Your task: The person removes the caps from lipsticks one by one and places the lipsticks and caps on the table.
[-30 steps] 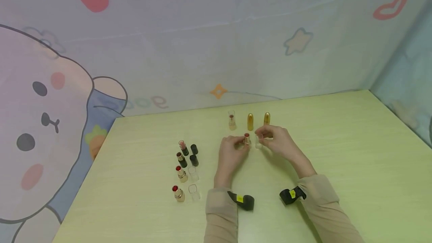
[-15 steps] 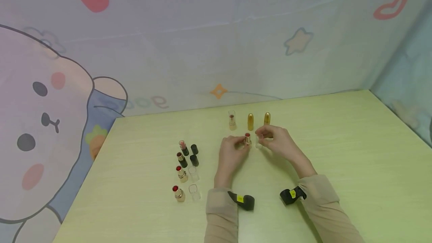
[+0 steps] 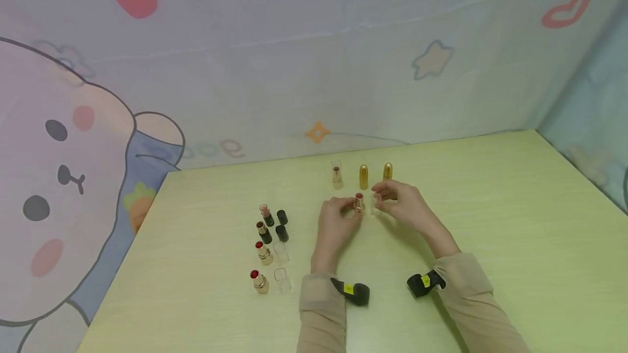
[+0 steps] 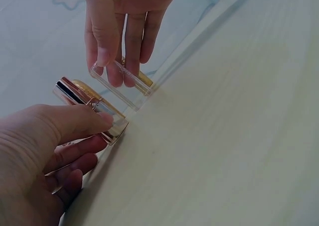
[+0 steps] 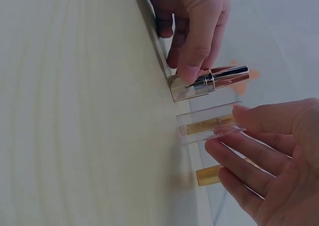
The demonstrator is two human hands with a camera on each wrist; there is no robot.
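Note:
My left hand pinches the gold-coloured base of a lipstick between thumb and fingers. The lipstick stands upright on the table, uncapped, with its red tip showing. Just to its right, my right hand holds a clear cap near its top with thumb and fingertips. In the right wrist view the clear cap is upright beside the lipstick, a small gap between them. A gold tube shows through the cap's wall there. The left wrist view also has both the lipstick and the cap.
Behind my hands stand a clear-capped lipstick and two gold bullet-shaped tubes, one at the middle and another partly behind my right hand. To the left, several open lipsticks form a column beside black caps and clear caps.
Both hands stay almost where they were. The clear cap looks slightly more upright in the right hand's fingers; the lipstick has hardly moved.

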